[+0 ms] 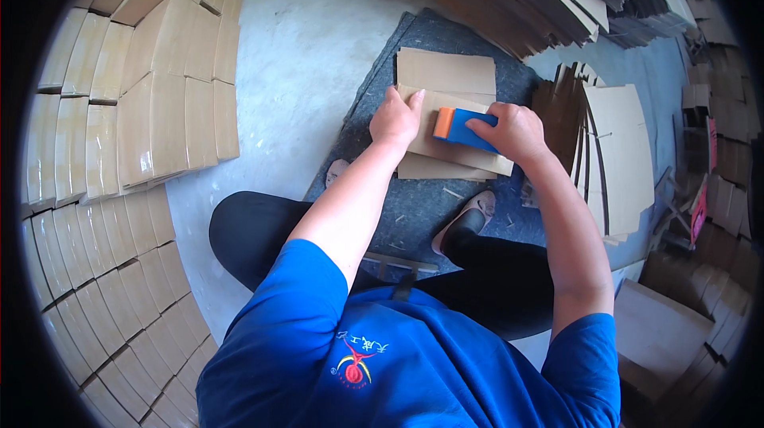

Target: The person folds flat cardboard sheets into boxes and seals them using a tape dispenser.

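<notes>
My left hand (395,119) grips the left edge of a brown cardboard piece (469,157), its thumb and fingertips at the top edge. In my right hand (516,132) is a blue block-shaped object with an orange end (471,127). The orange end points toward my left hand, and the object is over the cardboard piece, though I cannot tell whether it touches. Beneath lies another flat cardboard sheet (446,70), partly covered, its far part showing beyond the piece I hold.
A dark mat (382,78) lies on the floor between my feet. Taped cartons (159,110) are stacked high on the left. Flat cardboard stands in bundles at the far right (509,6) and nearer on the right (621,149). More cartons (724,110) line the right rim.
</notes>
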{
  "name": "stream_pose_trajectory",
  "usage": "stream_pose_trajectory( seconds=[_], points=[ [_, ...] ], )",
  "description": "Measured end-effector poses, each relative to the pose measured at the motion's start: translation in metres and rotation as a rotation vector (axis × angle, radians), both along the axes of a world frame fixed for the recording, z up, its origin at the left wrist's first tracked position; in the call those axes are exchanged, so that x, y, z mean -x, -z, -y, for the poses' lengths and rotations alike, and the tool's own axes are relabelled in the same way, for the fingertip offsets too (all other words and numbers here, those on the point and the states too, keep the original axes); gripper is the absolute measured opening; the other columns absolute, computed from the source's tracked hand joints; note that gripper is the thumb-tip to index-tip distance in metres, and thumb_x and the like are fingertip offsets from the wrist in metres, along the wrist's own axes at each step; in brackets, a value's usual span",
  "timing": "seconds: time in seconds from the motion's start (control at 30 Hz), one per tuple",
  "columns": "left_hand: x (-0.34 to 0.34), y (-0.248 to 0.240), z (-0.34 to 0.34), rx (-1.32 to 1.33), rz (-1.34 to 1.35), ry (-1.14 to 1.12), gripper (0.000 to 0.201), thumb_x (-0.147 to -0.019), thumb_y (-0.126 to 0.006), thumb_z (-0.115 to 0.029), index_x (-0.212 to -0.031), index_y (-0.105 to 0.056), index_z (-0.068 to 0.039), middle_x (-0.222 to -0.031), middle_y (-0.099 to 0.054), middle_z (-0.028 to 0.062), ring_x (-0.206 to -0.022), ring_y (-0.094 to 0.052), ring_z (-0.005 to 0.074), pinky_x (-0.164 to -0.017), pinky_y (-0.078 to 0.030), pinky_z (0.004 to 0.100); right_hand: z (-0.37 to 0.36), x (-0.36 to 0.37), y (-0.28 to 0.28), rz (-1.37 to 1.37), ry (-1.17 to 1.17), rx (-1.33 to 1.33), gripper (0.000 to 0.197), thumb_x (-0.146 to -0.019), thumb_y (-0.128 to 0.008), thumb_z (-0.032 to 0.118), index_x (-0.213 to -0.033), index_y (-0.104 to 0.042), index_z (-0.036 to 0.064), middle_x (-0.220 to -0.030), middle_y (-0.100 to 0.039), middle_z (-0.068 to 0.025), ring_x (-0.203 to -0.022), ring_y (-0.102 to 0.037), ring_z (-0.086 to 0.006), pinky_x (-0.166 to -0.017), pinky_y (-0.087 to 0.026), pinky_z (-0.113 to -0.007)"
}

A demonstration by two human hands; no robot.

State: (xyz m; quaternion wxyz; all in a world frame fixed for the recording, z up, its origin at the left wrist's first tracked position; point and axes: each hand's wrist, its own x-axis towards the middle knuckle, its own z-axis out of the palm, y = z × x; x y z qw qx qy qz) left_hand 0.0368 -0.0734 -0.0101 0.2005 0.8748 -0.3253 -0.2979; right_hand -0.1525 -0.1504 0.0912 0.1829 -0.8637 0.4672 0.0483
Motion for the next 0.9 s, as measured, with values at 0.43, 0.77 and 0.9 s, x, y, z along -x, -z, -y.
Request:
stream_pose_trajectory(
  seconds=[0.43,0.77,0.9],
  points=[
    [-0.008,0.018,-0.004,0.014,-0.042,-0.100,0.066,-0.089,-0.053,-0.064,-0.119,-0.058,-0.005,-0.113,-0.067,0.0192,-0.107,-0.063,0.0370,-0.091,-0.049,0.0444,0.035,0.104,-0.014,-0.071,0.011,-0.109,0.050,-0.081,-0.071,0.052,-0.077,-0.068,0.0024,-0.072,-0.067,-0.0165,-0.069,-0.067,-0.0311,-0.068,-0.054,-0.040],
    [0.008,0.013,0.001,-0.015,-0.010,-0.099,0.066,-0.092,-0.050,-0.059,-0.135,-0.048,-0.009,-0.130,-0.058,0.0199,-0.122,-0.055,0.0358,-0.101,-0.043,0.0474,0.054,0.149,0.015,0.045,0.015,-0.202,0.049,-0.083,-0.071,0.051,-0.085,-0.071,0.0027,-0.077,-0.069,-0.0155,-0.072,-0.068,-0.0284,-0.070,-0.055,-0.039],
    [0.028,0.011,0.005,0.142,0.635,0.446,0.058,-0.098,-0.047,-0.045,-0.146,-0.039,-0.014,-0.159,-0.023,0.0128,-0.150,-0.012,0.0273,-0.121,-0.006,0.0477,0.053,0.154,0.016,0.050,0.005,-0.185,0.048,-0.083,-0.070,0.050,-0.085,-0.071,0.0030,-0.077,-0.068,-0.0158,-0.072,-0.068,-0.0286,-0.070,-0.054,-0.039]
  ],
)
